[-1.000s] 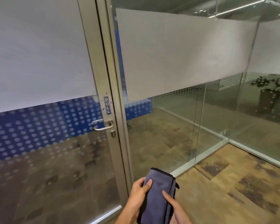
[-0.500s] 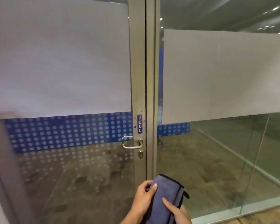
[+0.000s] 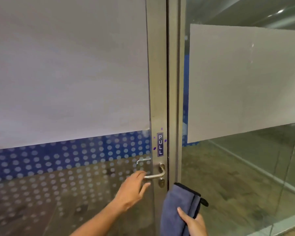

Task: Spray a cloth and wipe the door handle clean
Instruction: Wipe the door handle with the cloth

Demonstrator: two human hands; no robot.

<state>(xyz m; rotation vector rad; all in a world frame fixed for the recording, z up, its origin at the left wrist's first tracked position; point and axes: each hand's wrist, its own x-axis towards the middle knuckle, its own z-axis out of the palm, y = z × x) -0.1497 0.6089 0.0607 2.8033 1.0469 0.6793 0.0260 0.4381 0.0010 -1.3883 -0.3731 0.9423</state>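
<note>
Glass door (image 3: 66, 82): left hand (image 3: 132, 189) seemingly touches handle (image 3: 154, 175); right hand (image 3: 193, 223) holds cloth (image 3: 177, 206).

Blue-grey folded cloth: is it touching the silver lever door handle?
No, the blue-grey folded cloth hangs from the right hand, below the silver lever door handle.

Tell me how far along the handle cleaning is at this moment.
Done: the folded cloth is in the right hand; whether it has been sprayed cannot be told, and no spray bottle is in view. In hand: the left hand reaches the free end of the door handle, fingers around it. Left: the cloth hangs below the handle, not touching it, so wiping has not begun.
</note>
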